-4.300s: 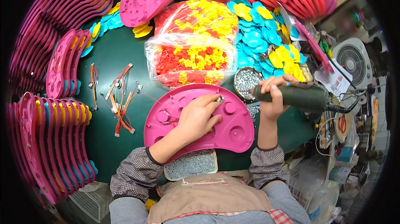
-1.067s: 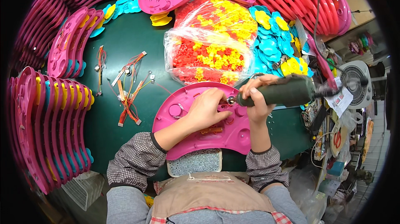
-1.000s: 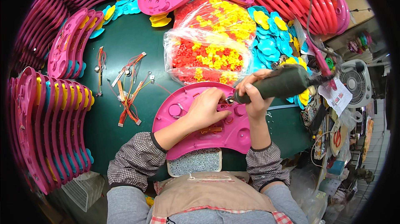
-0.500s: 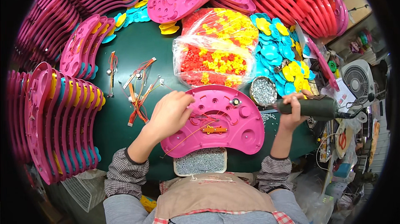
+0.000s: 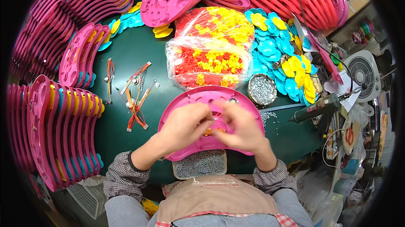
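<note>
A pink curved plastic panel (image 5: 206, 95) lies in front of me, its hollow side up. Over its left half is my left hand (image 5: 185, 126), fingers curled together in a pinch; whatever sits between them is hidden. My right hand (image 5: 242, 128) hovers over the panel's right half, fingers bent toward the left hand and smeared by motion. Between the hands a bit of an orange strip (image 5: 207, 132) and thin wires show inside the panel. A dark electric screwdriver (image 5: 316, 109) rests or hangs at the right, apart from my hand.
A round tin of screws (image 5: 262, 90) stands beyond the panel; a tray of small metal parts (image 5: 198, 164) sits nearer me. Wire harnesses (image 5: 136, 100) lie left. Behind are a bag of red and yellow pieces (image 5: 211, 47), blue flower-shaped pieces (image 5: 270, 47) and stacked pink panels (image 5: 67, 130).
My right hand has let go of the screwdriver and come left over the panel. The left hand has moved right and slightly down. The screwdriver is now farther right.
</note>
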A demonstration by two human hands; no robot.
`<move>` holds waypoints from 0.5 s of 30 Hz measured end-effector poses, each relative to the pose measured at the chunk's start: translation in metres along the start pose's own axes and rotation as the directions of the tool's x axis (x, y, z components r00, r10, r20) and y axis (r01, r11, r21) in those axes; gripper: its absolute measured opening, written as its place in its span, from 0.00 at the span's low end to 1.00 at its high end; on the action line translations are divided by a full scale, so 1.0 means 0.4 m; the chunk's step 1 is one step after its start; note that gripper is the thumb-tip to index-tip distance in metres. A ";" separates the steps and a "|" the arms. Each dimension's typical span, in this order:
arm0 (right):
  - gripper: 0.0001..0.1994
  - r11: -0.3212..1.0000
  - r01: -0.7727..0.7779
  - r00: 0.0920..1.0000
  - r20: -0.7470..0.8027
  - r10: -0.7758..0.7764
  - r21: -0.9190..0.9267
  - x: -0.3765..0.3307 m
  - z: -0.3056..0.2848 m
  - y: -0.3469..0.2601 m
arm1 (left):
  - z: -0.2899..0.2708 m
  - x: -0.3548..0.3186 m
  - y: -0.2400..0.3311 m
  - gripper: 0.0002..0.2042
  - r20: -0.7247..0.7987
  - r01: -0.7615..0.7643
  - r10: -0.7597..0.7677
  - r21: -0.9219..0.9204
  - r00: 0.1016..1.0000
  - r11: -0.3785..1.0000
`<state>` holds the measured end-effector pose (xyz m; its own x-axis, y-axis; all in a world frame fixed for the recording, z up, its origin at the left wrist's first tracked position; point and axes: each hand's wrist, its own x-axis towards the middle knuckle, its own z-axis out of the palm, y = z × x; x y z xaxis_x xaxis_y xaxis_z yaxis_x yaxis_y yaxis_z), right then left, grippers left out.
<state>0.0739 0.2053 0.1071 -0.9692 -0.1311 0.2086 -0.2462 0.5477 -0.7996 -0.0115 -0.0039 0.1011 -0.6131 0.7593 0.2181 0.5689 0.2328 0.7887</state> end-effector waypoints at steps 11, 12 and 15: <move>0.09 0.988 -0.085 0.996 0.034 0.081 0.133 -0.027 -0.048 0.141 | 0.050 -0.098 -0.129 0.07 -0.031 -0.081 0.091 0.244 0.995 0.966; 0.12 0.998 -0.039 0.999 0.029 0.038 0.044 -0.023 -0.049 0.136 | 0.049 -0.095 -0.126 0.07 -0.087 -0.054 0.068 0.153 0.994 0.987; 0.20 0.995 -0.078 0.975 0.204 0.089 -0.059 0.030 0.007 0.064 | 0.036 -0.068 -0.096 0.06 -0.222 -0.019 0.011 -0.037 0.975 0.999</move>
<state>0.0559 0.2155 0.0874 -0.9685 -0.2482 0.0175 -0.1689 0.6041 -0.7788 -0.0088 -0.0249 0.0565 -0.7135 0.6076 0.3489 0.5602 0.1957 0.8049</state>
